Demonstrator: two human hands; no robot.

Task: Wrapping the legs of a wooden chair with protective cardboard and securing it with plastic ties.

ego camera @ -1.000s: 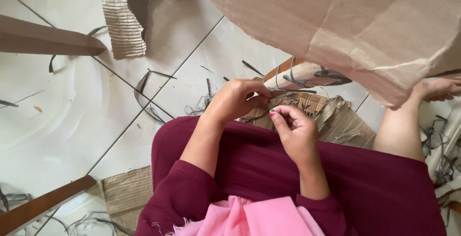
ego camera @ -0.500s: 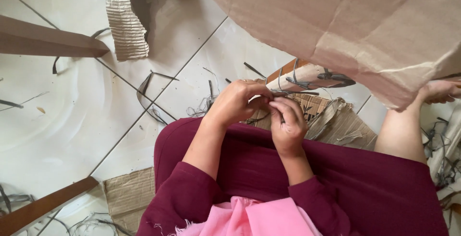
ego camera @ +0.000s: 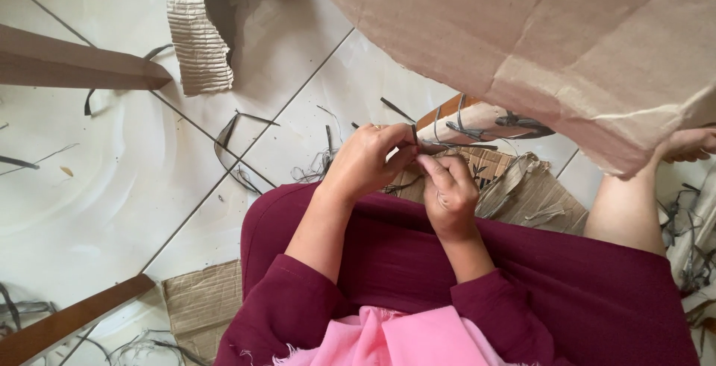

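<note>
The strip is thin and dark, and I see my left hand and right hand together, both pinching it. I think it can slip or snap if the 2 hands pull too hard.

A single head-worn camera looks steeply down from close above the left hand and right hand, whose fingers meet at frame centre, with the lap below them and tiled floor beyond and leftward
</note>
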